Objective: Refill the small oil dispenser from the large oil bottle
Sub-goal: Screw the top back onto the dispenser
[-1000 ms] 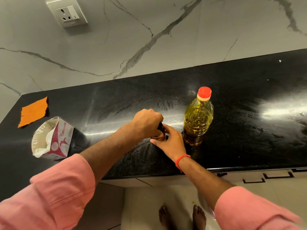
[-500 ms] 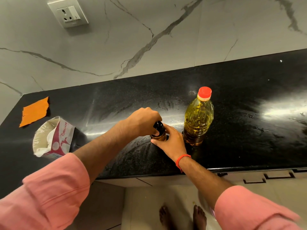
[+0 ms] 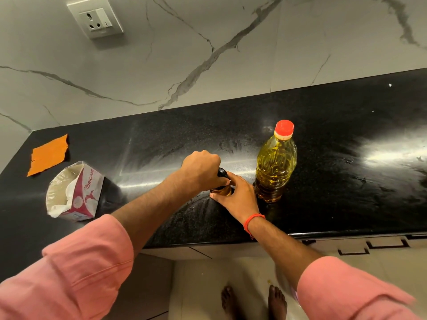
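The small oil dispenser (image 3: 223, 186), amber glass with a black top, stands on the black counter (image 3: 335, 158) near the front edge. My left hand (image 3: 200, 168) is closed over its black top from the left. My right hand (image 3: 238, 195) wraps the dispenser's body from the right and front. Most of the dispenser is hidden by both hands. The large oil bottle (image 3: 276, 162), clear plastic with yellow oil and a red cap on, stands upright just right of my right hand, untouched.
An opened white and maroon tissue box (image 3: 74, 192) lies at the left of the counter, with an orange cloth (image 3: 48, 154) behind it. A wall socket (image 3: 96, 18) sits on the marble backsplash. Drawer handles (image 3: 384, 245) and bare feet show below the counter edge.
My left hand has turned slightly on the dispenser's top, uncovering more of the black cap. My right hand and the large bottle have stayed in place.
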A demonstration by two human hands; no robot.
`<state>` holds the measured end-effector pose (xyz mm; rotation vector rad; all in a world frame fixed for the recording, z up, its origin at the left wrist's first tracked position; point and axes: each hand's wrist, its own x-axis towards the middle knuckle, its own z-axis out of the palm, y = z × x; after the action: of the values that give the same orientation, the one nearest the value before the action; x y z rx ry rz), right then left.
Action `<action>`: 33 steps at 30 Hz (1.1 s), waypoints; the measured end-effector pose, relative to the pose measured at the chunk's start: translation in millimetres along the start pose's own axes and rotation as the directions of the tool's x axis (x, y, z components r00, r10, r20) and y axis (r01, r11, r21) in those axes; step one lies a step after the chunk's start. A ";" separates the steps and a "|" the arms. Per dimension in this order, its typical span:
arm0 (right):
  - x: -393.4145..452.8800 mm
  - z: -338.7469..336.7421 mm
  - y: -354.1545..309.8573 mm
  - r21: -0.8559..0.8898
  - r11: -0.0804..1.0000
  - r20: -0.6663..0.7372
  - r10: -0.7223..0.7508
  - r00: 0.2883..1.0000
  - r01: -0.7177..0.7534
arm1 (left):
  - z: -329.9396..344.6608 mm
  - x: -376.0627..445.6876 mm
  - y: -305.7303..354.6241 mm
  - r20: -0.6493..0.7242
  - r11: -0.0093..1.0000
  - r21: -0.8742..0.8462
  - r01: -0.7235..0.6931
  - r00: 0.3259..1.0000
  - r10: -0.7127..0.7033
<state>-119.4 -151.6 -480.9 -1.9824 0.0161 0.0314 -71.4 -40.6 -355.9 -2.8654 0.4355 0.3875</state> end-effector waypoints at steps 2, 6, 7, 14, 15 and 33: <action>-0.4 -0.5 -1.2 0.008 1.000 -0.006 0.008 1.000 -0.008 | -1.9 -1.8 1.6 0.000 0.998 0.033 -0.055 0.998 0.055; -0.6 -1.7 -1.3 0.010 1.000 -0.002 0.014 1.000 -0.014 | -1.8 -2.1 0.0 -0.001 0.985 0.064 -0.160 0.987 0.161; -0.5 -1.5 -0.9 0.007 1.000 -0.005 0.010 1.000 -0.010 | 0.2 -1.6 -1.6 0.000 0.984 0.056 -0.171 0.985 0.171; 0.8 -1.3 -0.6 -0.004 1.000 -0.021 0.010 1.000 -0.010 | 10.8 0.4 -7.2 0.023 0.966 0.045 -0.255 0.967 0.254; 0.7 -1.2 -0.4 -0.003 1.000 -0.020 0.007 1.000 -0.007 | 9.1 1.2 -6.5 0.013 0.967 0.068 -0.245 0.969 0.245; -0.1 0.8 2.3 0.007 1.000 -0.014 -0.001 1.000 0.001 | -2.0 5.3 9.7 0.005 0.997 0.028 0.066 0.998 -0.066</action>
<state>-119.6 -151.7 -483.3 -1.9761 0.0245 0.0163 -69.2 -51.6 -357.2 -2.8421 0.3412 0.3746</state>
